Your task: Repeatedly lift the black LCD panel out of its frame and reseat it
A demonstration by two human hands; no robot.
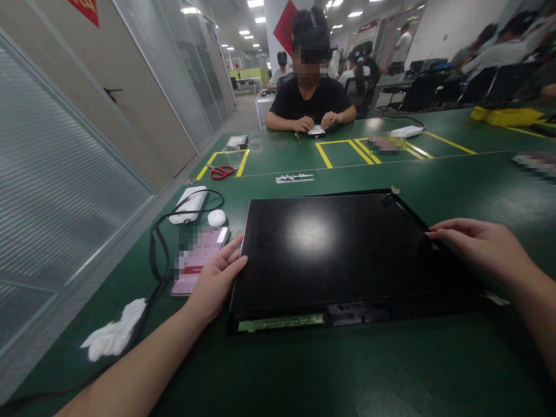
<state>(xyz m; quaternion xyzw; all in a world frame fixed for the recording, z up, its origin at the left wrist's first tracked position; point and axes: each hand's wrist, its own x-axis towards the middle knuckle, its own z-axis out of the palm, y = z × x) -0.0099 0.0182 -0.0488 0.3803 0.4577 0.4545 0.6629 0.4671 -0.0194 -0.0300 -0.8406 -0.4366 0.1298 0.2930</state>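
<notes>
A large black screen panel point(339, 249) lies flat on the green table point(391, 370), with a strip of green circuit board point(282, 322) showing along its near edge. My left hand point(215, 277) grips the panel's left edge, thumb on top and fingers curled against the side. My right hand point(478, 243) rests on the panel's right edge with fingers stretched out flat along it.
Left of the panel lie a phone point(197, 260), a white mouse point(216, 218), a white power block point(188, 204) with a black cable, and a crumpled white cloth point(115, 336). Red scissors point(222, 172) lie farther off. A person in black sits across the table.
</notes>
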